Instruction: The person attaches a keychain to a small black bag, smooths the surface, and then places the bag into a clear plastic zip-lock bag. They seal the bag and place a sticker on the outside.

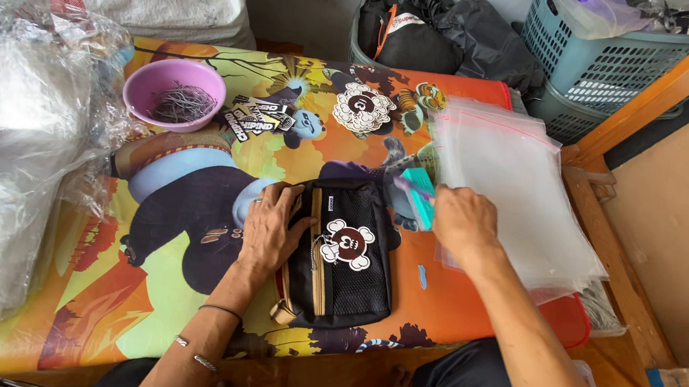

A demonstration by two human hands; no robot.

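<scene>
A black pouch (343,256) with a mesh front, a tan zip strip and a round skull-like charm (348,244) lies near the front edge of the table (182,304), which is covered by a bright cartoon-printed cloth. The left hand (268,228) rests flat on the pouch's left edge, fingers spread and lying over the fabric, pressing rather than gripping it; a ring shows on one finger and thin bands circle the wrist. The right hand (462,217) sits just right of the pouch, on the near-left corner of a stack of clear plastic bags (513,193). Its fingers are curled closed around a small teal item (420,194), whose exact kind cannot be told. The bag stack lies along the right side of the table, with red seal strips at the far edge. Behind the pouch lie a white flower-shaped patch (363,108) and a few small black-and-white labels (252,117). A pink bowl (174,93) holding thin dark wire pieces stands at the far left. Crumpled clear plastic sheeting (2,161) covers the left end. Beyond the table stand a blue-grey laundry basket (602,58) and dark bags (453,31).
</scene>
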